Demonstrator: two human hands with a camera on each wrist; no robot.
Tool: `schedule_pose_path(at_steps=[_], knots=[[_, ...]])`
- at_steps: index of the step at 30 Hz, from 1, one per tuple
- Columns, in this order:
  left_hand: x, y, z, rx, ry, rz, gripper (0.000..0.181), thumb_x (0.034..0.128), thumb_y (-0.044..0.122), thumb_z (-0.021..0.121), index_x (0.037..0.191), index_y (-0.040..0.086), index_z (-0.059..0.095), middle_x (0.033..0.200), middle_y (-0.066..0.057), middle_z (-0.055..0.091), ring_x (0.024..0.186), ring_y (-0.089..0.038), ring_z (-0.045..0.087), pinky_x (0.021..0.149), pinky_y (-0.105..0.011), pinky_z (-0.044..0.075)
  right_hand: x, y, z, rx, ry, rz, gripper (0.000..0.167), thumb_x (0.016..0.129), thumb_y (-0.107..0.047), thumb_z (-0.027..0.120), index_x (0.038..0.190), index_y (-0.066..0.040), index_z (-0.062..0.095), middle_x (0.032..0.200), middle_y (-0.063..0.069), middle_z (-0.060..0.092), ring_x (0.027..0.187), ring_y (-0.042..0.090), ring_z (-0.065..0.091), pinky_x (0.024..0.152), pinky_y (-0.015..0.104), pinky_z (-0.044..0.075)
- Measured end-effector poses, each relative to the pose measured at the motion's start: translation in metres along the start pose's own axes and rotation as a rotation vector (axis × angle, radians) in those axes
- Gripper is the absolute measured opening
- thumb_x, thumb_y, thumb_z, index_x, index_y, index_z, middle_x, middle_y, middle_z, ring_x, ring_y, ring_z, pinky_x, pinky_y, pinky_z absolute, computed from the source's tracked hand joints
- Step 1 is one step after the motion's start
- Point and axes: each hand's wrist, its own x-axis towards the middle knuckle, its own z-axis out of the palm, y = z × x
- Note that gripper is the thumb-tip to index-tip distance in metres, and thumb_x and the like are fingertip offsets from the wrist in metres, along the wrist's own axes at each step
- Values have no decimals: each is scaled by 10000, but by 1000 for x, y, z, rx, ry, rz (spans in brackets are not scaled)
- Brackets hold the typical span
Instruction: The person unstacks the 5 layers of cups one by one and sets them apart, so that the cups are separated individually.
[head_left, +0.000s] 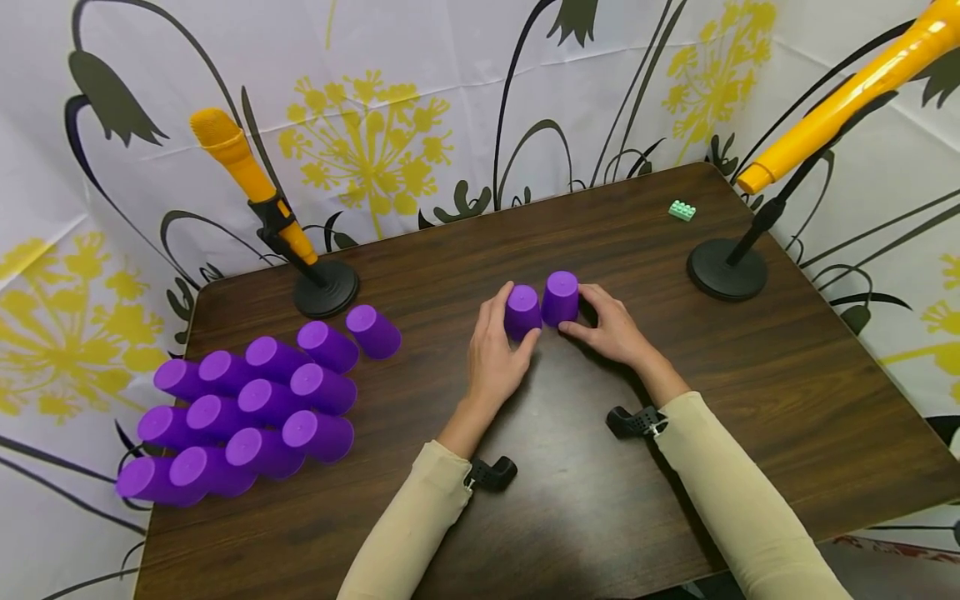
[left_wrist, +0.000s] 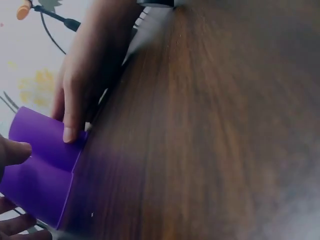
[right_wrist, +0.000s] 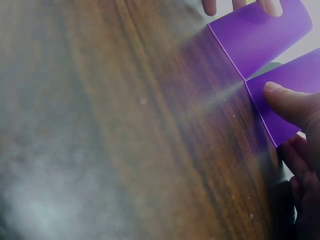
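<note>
Two purple plastic cups stand upside down, side by side, in the middle of the table. My left hand (head_left: 495, 354) holds the left cup (head_left: 522, 310), thumb on the near side and fingers round the far left side. The right cup (head_left: 561, 298) is gripped by my right hand (head_left: 617, 330) from its right side, between thumb and fingers. Both wrist views show the cup rims down at the tabletop and meeting at one spot. In the right wrist view my right thumb (right_wrist: 292, 105) lies against its cup (right_wrist: 270, 117).
At the left, several more upside-down purple cups (head_left: 260, 450) stand in close rows on the brown table (head_left: 420, 500). A yellow microphone (head_left: 243, 167) on a black stand rises behind them. Another yellow microphone (head_left: 847, 108) stands at the right, near a small green toy brick (head_left: 682, 210).
</note>
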Motion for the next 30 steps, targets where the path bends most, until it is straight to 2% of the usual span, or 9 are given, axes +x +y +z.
schedule_pose_path(at_steps=[3,6,11,15,22,26,30], knots=[[3,-4,0,-34,38,14,676,831,184,795,1430,166,482,1234,-79,587,1091,-218,601,875,-414,501,1,-1,0,7,0,-1,633,848,-242,780,1376,-9,519,1353,176,541,1286,332,473,1080,565,294],[2,-9,-7,-67,64,33,611,833,144,790,1386,140,530,1186,-76,611,1065,-201,608,794,-384,516,1,-2,1,10,-6,5,626,847,-242,782,1367,-8,525,1353,174,541,1288,330,470,1082,571,283],[-11,-15,-35,-62,102,22,600,824,114,784,1373,133,543,1181,-70,605,1072,-200,594,761,-384,508,2,-3,0,5,-21,11,625,848,-256,780,1365,-11,526,1360,170,535,1302,330,455,1081,590,260],[-34,-19,-69,-40,141,-4,614,815,90,786,1377,137,541,1209,-72,585,1111,-200,574,855,-433,501,2,-3,0,1,-26,18,632,849,-262,779,1369,-11,521,1367,170,527,1308,331,448,1081,596,252],[-87,-36,-122,27,233,-66,643,805,34,784,1388,134,533,1246,-85,565,1160,-212,548,941,-475,487,0,-2,0,2,-30,27,638,855,-279,772,1372,-7,516,1370,173,524,1310,336,443,1081,599,247],[-112,-43,-141,94,274,-136,666,801,30,790,1400,145,524,1249,-99,559,1148,-210,539,947,-445,472,0,-1,0,4,-24,23,628,851,-274,774,1364,-11,526,1359,166,536,1301,328,453,1078,592,256],[-128,-45,-149,129,308,-192,673,800,17,787,1405,133,515,1233,-124,552,1104,-205,541,895,-421,475,-1,0,0,2,-8,13,625,845,-257,774,1361,-6,527,1348,169,544,1291,337,461,1075,597,265]])
